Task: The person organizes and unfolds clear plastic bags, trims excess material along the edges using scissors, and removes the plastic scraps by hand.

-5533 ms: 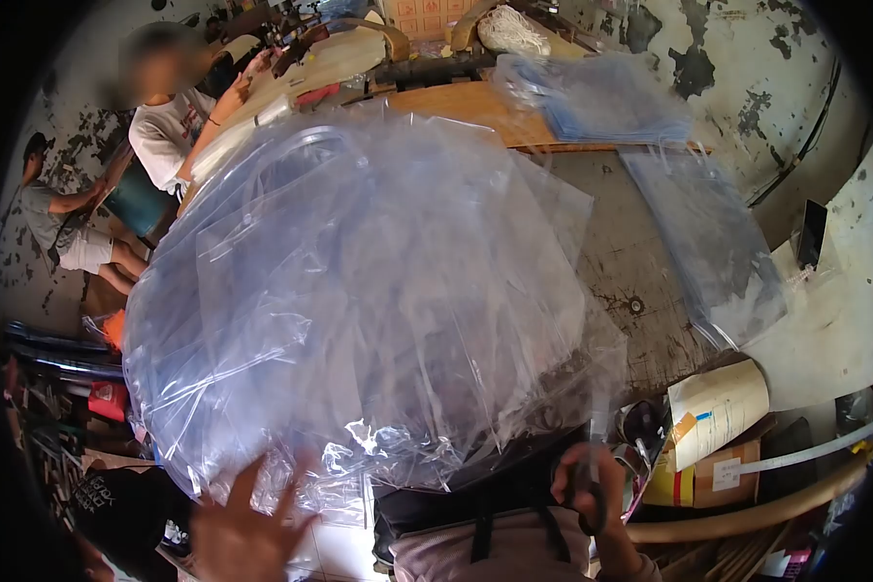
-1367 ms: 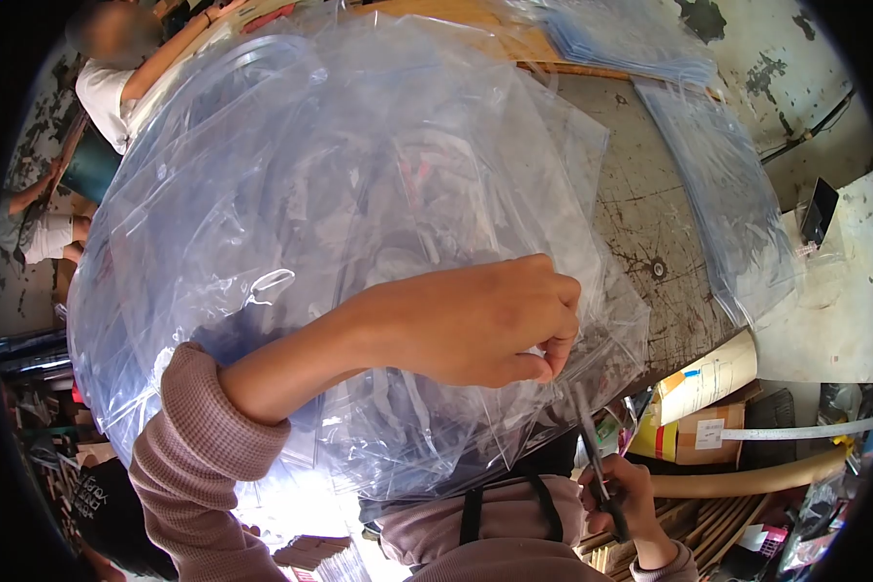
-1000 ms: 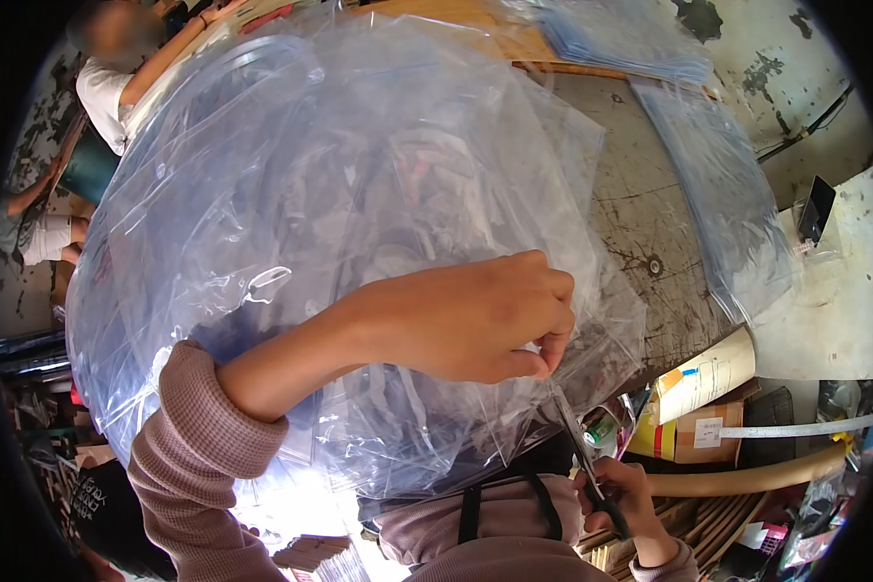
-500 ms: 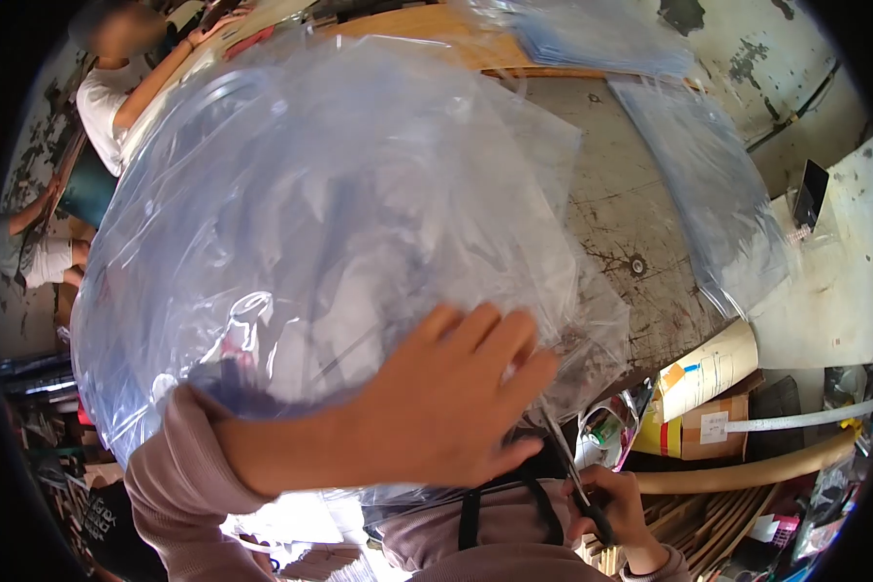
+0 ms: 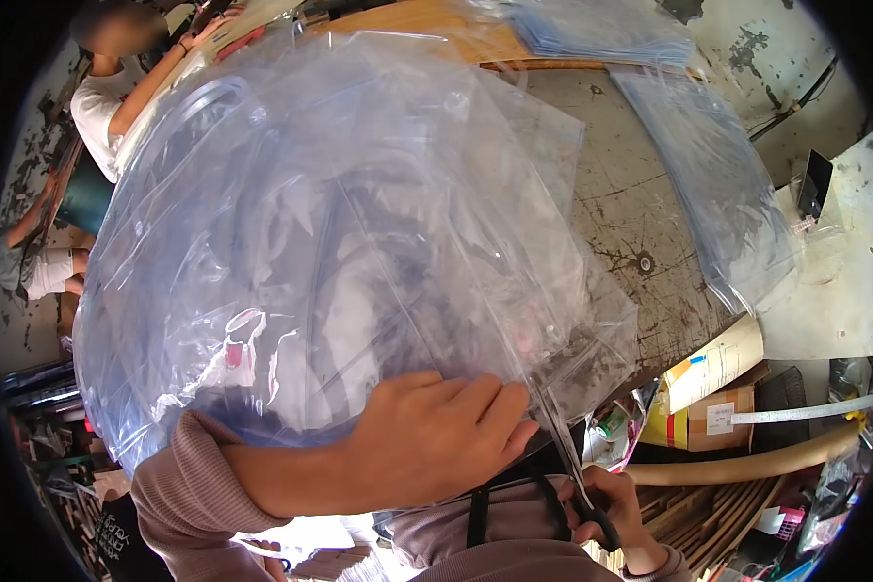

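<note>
Glossy clear plastic sheeting [image 5: 359,223].

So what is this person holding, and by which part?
The right hand holds long metal scissors with black handles by those handles. The left hand is curled against clear plastic sheeting; whether it grips it cannot be told.

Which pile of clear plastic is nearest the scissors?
The big rumpled heap, right by the scissors; the far stack and the right stack lie flatter, farther off.

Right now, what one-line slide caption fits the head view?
Left hand at clear plastic sheeting, scissors in the right hand.
</note>
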Action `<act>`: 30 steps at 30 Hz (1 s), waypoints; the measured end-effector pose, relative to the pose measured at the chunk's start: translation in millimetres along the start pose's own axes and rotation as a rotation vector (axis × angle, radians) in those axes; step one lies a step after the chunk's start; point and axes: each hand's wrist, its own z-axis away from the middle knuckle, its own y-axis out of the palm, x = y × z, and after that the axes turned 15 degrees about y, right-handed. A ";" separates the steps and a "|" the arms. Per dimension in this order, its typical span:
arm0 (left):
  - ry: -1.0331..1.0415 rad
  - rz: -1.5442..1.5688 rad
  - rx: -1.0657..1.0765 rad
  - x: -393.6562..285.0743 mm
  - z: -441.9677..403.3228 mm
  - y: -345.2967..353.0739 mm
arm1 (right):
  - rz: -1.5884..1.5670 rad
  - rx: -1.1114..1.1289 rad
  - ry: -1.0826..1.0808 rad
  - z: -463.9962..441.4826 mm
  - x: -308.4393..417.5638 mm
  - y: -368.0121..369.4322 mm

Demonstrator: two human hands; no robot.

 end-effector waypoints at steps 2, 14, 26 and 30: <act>0.016 -0.055 0.020 0.9 -0.9 -0.7 | 0.027 -0.004 0.042 -1.6 2.8 -1.0; 0.058 -0.085 -0.036 1.2 0.8 5.7 | 0.130 -0.050 0.080 -11.6 27.9 9.0; 0.069 -0.071 -0.038 1.3 5.3 9.1 | 0.097 -0.038 0.115 -19.1 43.2 16.8; 0.067 -0.077 0.001 0.6 7.8 11.2 | 0.147 -0.048 0.085 -21.9 48.9 20.0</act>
